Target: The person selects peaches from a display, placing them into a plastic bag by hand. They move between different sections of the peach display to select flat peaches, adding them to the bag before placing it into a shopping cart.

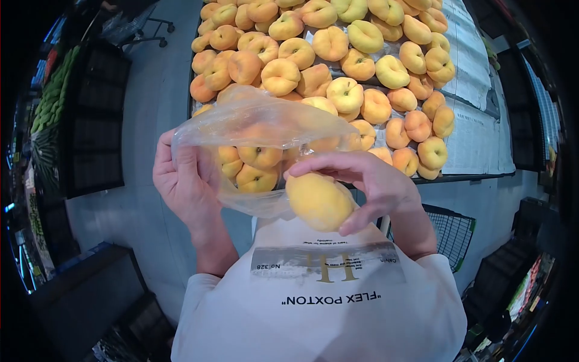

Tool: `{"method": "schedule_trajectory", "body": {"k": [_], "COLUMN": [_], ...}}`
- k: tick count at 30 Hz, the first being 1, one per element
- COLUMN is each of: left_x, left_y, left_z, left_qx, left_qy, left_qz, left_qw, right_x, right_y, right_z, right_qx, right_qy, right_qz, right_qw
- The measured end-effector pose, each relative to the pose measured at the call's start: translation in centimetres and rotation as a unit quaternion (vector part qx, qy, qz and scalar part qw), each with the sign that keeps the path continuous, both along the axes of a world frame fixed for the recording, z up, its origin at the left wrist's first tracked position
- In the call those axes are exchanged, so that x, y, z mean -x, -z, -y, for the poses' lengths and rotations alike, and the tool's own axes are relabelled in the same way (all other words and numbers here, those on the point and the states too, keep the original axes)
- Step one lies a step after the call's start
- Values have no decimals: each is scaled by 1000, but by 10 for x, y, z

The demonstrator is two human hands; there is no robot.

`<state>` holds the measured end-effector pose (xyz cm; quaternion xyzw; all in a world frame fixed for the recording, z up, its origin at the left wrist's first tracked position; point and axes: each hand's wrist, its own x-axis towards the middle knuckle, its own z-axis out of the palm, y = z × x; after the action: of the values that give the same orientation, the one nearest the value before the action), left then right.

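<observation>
My left hand (184, 175) is closed on the rim of a clear plastic bag (241, 117), which hangs spread in front of the fruit display. In my right hand (377, 190) is a yellow flat peach (319, 202), gripped between thumb and fingers right beside the bag's mouth. Several flat peaches (258, 157) show through or behind the plastic, and I cannot tell whether they lie inside it. Beyond the bag, many orange-yellow flat peaches (330, 43) are piled on the display stand.
Printed paper sheets (479, 139) line the right part of the stand. A dark wire basket with a green edge (449, 235) stands below my right arm. At left is a black produce stand (96, 120) with green vegetables (55, 90). A wheeled cart (145, 30) stands at the far left.
</observation>
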<state>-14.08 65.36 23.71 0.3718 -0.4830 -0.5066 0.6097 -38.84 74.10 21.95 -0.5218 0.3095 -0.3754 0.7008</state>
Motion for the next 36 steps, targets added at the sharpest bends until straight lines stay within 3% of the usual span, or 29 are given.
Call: {"method": "schedule_trajectory", "body": {"k": [4,7,9,11,12,14,16,19,22,25,27,30,32,33,35,36], "left_x": [-8,-16,-17,-16,-16,-14,-13,-12,-12,-11,-10,-11,-13,-13,-20,-28], "left_y": [-2,-1,-2,-3,-3,-2,-2,0,-1,-4,-6,-6,-5,-4,-3,-3], "left_z": [-3,-5,-7,-7,-7,-6,-5,-2,-2,-2,-2,-1,2,3,6,7], "left_qx": [4,5,13,22,25,31,35,21,38,40,44,44,47,49,55,59], "left_qy": [-18,-22,-12,-8,-8,-10,-17,-50,-37,-51,-56,-54,-45,-37,8,44], "left_qz": [7,8,4,-1,-3,-3,3,3,6,27,36,57,55,45,31,25], "left_qw": [1000,1000,1000,1000,1000,999,999,999,999,998,997,996,996,997,998,997], "right_x": [-50,-78,-90,-100,-104,-102,-94,-84,-88,-89,-89,-104,-110,-107,-88,-67], "right_y": [16,30,-7,-7,25,27,-16,14,22,29,33,39,41,42,33,15], "right_z": [50,69,80,90,94,96,91,90,84,80,79,75,67,59,43,29], "right_qx": [140,222,200,208,228,234,202,276,241,485,476,358,359,415,410,347], "right_qy": [58,121,56,50,76,78,28,68,99,219,193,171,187,206,187,148], "right_qz": [-191,-222,-368,-401,-364,-347,-386,-210,-139,-293,-333,-344,-376,-412,-406,-362], "right_qw": [970,942,907,891,900,905,900,935,955,794,791,851,834,785,795,852]}}
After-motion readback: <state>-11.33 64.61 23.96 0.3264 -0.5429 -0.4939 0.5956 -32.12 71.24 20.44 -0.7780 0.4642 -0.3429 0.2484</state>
